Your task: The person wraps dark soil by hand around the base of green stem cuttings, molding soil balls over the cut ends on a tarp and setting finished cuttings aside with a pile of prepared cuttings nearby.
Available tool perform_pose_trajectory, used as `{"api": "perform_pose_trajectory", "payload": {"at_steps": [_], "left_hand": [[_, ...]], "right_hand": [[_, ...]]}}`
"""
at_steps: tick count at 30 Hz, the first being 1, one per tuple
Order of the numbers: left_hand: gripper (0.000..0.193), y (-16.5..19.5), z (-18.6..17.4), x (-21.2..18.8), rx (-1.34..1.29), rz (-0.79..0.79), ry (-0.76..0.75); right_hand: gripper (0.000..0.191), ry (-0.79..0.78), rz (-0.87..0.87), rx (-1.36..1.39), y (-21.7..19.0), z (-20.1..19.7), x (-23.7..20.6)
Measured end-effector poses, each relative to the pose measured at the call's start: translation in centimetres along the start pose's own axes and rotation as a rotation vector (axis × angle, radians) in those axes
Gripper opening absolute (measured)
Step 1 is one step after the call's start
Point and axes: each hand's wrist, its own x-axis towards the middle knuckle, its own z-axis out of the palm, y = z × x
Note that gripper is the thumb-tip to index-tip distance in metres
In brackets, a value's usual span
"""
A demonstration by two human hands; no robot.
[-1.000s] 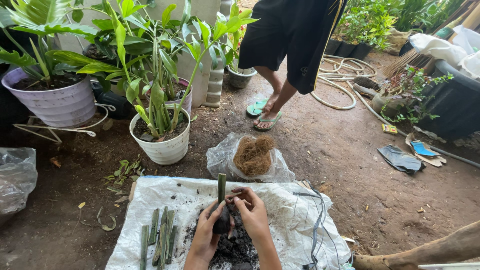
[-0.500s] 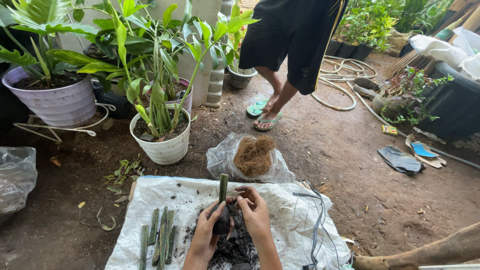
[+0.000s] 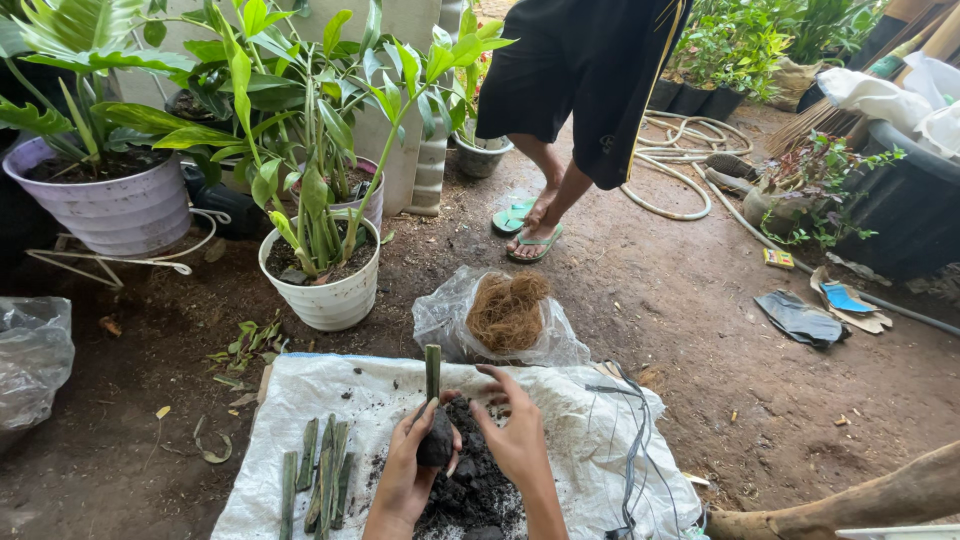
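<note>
At the lower centre of the frame, a green stem cutting [image 3: 432, 372] was held upright, its base packed in a dark ball of soil [image 3: 437, 440]. The left hand [image 3: 408, 472] was wrapped around that ball, fingers closed on it. The right hand [image 3: 516, 438] was pressed against the ball's other side, fingers curled loosely over the soil heap [image 3: 478, 492]. Both were over a white woven sack [image 3: 320, 395] spread on the dirt floor. More cut stems [image 3: 320, 475] were laid at lower left, and a clear bag of coconut fibre [image 3: 506, 315] was set just above the sack.
</note>
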Motion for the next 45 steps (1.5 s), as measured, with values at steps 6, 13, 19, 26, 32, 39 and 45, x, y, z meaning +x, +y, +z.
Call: {"api": "perform_pose_trajectory", "payload": {"at_steps": [6, 13, 19, 26, 32, 39, 45], "left_hand": [[0.047, -0.4, -0.5, 0.2, -0.031, 0.025, -0.016], [0.045, -1.4, -1.2, 0.5, -0.089, 0.017, 0.011], [0.040, -1.9, -1.6, 0.8, -0.104, -0.030, 0.052], [0.038, -0.8, -0.2, 0.3, -0.077, -0.051, 0.055], [0.042, 0.8, 1.6, 0.3, -0.124, 0.005, 0.080], [0.040, 1.9, 3.1, -0.3, -0.089, 0.053, 0.109], [0.042, 2.5, 4.4, -0.5, -0.061, 0.163, -0.038]], "right_hand": [[0.031, -0.085, -0.102, 0.160, -1.2, -0.3, -0.3], [0.027, -0.042, -0.142, 0.088, -2.4, -0.3, -0.5], [0.023, -0.010, -0.243, 0.084, -2.9, -0.3, -0.9], [0.019, 0.042, -0.249, 0.049, -0.8, 0.7, -0.3], [0.020, 0.103, -0.116, 0.377, 0.0, 0.0, 0.1], [0.031, 0.013, -0.038, 0.514, -1.5, -1.5, -0.9], [0.017, 0.054, -0.152, 0.451, -1.3, -1.1, -1.6]]}}
